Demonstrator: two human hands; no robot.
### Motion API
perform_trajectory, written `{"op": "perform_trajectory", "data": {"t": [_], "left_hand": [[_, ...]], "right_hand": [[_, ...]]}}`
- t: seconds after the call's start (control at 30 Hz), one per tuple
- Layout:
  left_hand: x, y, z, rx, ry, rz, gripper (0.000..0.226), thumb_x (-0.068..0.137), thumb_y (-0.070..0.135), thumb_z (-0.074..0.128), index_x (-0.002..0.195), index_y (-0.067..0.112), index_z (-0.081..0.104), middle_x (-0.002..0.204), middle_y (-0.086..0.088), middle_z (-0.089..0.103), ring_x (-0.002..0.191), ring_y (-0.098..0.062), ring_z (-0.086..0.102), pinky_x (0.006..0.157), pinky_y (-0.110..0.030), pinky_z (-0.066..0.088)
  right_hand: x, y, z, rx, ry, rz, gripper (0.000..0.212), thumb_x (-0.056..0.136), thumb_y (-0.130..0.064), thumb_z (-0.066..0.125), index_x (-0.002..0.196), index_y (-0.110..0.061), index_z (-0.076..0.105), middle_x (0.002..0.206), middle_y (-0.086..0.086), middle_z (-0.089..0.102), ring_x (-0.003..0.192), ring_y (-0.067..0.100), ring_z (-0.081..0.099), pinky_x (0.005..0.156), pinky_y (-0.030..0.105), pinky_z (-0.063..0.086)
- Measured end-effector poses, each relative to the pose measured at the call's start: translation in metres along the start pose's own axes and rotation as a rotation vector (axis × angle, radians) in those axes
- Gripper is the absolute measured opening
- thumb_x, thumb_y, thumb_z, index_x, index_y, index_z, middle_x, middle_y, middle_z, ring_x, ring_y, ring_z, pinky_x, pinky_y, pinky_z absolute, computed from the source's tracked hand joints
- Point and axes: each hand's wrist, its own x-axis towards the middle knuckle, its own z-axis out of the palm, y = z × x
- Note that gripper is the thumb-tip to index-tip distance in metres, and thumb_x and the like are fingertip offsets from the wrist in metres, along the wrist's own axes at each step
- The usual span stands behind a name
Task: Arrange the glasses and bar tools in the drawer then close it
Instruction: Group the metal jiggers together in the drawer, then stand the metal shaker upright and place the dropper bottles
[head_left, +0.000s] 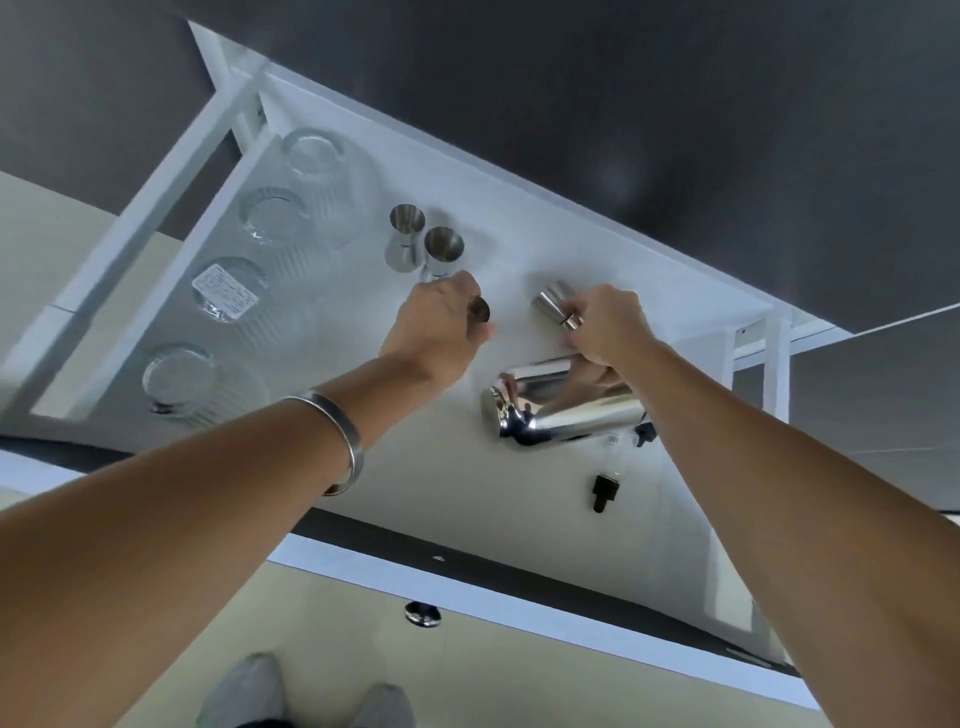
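Observation:
The white drawer (519, 499) is pulled open below me. Several ribbed glasses stand upside down along its left side, the nearest glass (182, 382) at the front. Two steel jiggers (402, 239) (442, 249) stand upright in the middle. My left hand (441, 332) grips a small steel cup (479, 312) just in front of them. My right hand (608, 325) holds another small steel jigger (553, 301). A shiny cocktail shaker (561, 405) lies on its side under my right wrist. A small black-capped dropper bottle (602, 491) lies nearer the drawer front.
The dark countertop (623, 104) overhangs the drawer's back. The drawer front panel carries a round metal knob (422, 614). My feet in grey socks (249, 691) stand on the pale floor below. The drawer's front middle floor is bare white.

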Motion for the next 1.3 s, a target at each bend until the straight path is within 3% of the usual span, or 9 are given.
{"op": "perform_trajectory", "data": {"t": [0.33, 0.63, 0.8, 0.87, 1.0, 1.07, 1.13, 1.2, 1.3], "left_hand": [[0.003, -0.042, -0.049, -0.025, 0.256, -0.175, 0.030, 0.082, 0.026, 0.069, 0.105, 0.009, 0.061, 0.093, -0.013, 0.071, 0.088, -0.031, 0.066, 0.077, -0.041, 0.054], [0.007, -0.041, -0.063, -0.084, 0.197, -0.185, 0.041, 0.086, 0.023, 0.068, 0.124, 0.012, 0.060, 0.112, -0.011, 0.068, 0.101, -0.029, 0.063, 0.089, -0.031, 0.046], [-0.002, -0.035, -0.065, 0.003, 0.099, -0.214, 0.061, 0.087, 0.017, 0.066, 0.142, 0.012, 0.039, 0.132, -0.014, 0.055, 0.121, -0.029, 0.052, 0.099, -0.032, 0.041], [-0.014, -0.022, -0.067, 0.076, 0.124, -0.250, 0.062, 0.088, 0.008, 0.063, 0.142, 0.008, 0.031, 0.136, -0.019, 0.042, 0.118, -0.035, 0.051, 0.098, -0.037, 0.043], [-0.052, 0.012, -0.057, 0.218, 0.320, 0.195, 0.046, 0.085, 0.008, 0.058, 0.129, 0.008, 0.042, 0.123, -0.016, 0.045, 0.106, -0.029, 0.054, 0.086, -0.037, 0.054], [-0.061, 0.026, -0.038, 0.230, 0.177, 0.396, 0.042, 0.087, 0.017, 0.059, 0.128, 0.013, 0.048, 0.123, -0.013, 0.048, 0.106, -0.025, 0.053, 0.081, -0.036, 0.055], [-0.057, 0.038, -0.011, 0.239, -0.090, 0.423, 0.050, 0.091, 0.028, 0.057, 0.138, 0.019, 0.043, 0.136, -0.011, 0.042, 0.118, -0.027, 0.048, 0.090, -0.041, 0.052], [-0.048, 0.043, 0.011, 0.282, -0.307, 0.340, 0.061, 0.093, 0.038, 0.054, 0.147, 0.029, 0.029, 0.149, -0.010, 0.030, 0.132, -0.029, 0.036, 0.102, -0.044, 0.044], [-0.033, 0.044, 0.030, 0.330, -0.359, 0.245, 0.068, 0.091, 0.043, 0.056, 0.149, 0.036, 0.021, 0.149, -0.011, 0.030, 0.130, -0.032, 0.037, 0.105, -0.045, 0.040]], "right_hand": [[-0.046, -0.064, 0.016, 0.223, 0.158, -0.271, 0.025, 0.080, -0.016, 0.071, 0.104, -0.014, 0.070, 0.104, 0.011, 0.069, 0.096, 0.025, 0.064, 0.090, 0.035, 0.052], [-0.051, -0.114, 0.037, 0.322, 0.247, -0.387, 0.022, 0.080, -0.004, 0.066, 0.101, -0.008, 0.058, 0.099, 0.012, 0.061, 0.086, 0.027, 0.061, 0.079, 0.037, 0.054], [-0.053, -0.105, 0.039, 0.399, 0.200, -0.361, 0.040, 0.080, -0.005, 0.070, 0.118, -0.010, 0.056, 0.107, 0.012, 0.065, 0.098, 0.027, 0.063, 0.088, 0.038, 0.054], [-0.061, -0.085, 0.032, 0.391, 0.308, -0.331, 0.038, 0.083, -0.011, 0.069, 0.119, -0.011, 0.057, 0.111, 0.011, 0.065, 0.106, 0.027, 0.059, 0.092, 0.039, 0.050], [-0.069, -0.012, 0.010, 0.303, 0.641, 0.015, 0.030, 0.089, -0.019, 0.057, 0.119, -0.018, 0.057, 0.128, 0.009, 0.055, 0.121, 0.032, 0.046, 0.095, 0.043, 0.040], [-0.068, 0.026, 0.000, 0.411, 0.632, 0.291, 0.032, 0.093, -0.010, 0.048, 0.123, -0.015, 0.054, 0.132, 0.016, 0.051, 0.123, 0.036, 0.046, 0.097, 0.044, 0.040], [-0.071, 0.057, -0.006, 0.478, 0.573, 0.465, 0.037, 0.093, -0.001, 0.040, 0.127, -0.011, 0.052, 0.132, 0.020, 0.051, 0.120, 0.037, 0.050, 0.094, 0.042, 0.044], [-0.081, 0.076, -0.004, 0.439, 0.440, 0.501, 0.040, 0.093, 0.001, 0.039, 0.130, -0.012, 0.049, 0.134, 0.018, 0.049, 0.110, 0.032, 0.056, 0.078, 0.034, 0.049], [-0.097, 0.087, 0.012, 0.447, 0.205, 0.377, 0.046, 0.094, -0.010, 0.048, 0.137, -0.021, 0.040, 0.142, 0.015, 0.041, 0.100, 0.023, 0.049, 0.069, 0.028, 0.042]]}}
